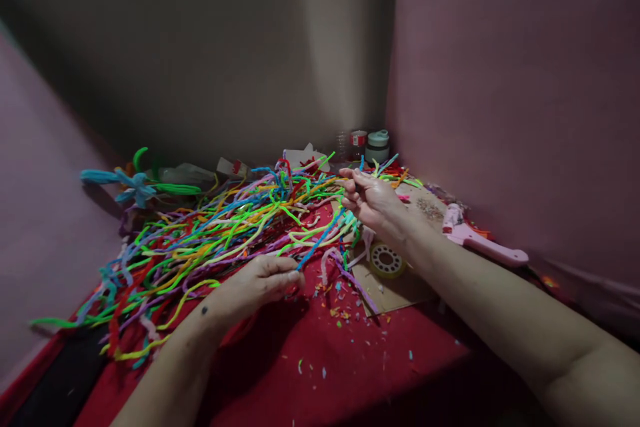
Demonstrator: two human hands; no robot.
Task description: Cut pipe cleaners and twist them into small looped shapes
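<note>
Between the thumb and fingers of my left hand (274, 278) is the lower end of a blue pipe cleaner (316, 247). It slants up and away toward my right hand (369, 199), which is raised over the far side of the table with its fingers curled in. Whether the right fingers grip the pipe cleaner's upper end or something else small is hidden. A large tangled heap of pipe cleaners (200, 243) in many colours spreads beside and beyond my left hand.
Below my right forearm, a yellow tape roll (387, 260) rests on cardboard (400, 297). A pink glue gun (483, 240) lies at the right. A pipe-cleaner flower (136, 190) stands back left, a lidded jar (378, 145) behind. Scraps dot the red cloth (350, 373).
</note>
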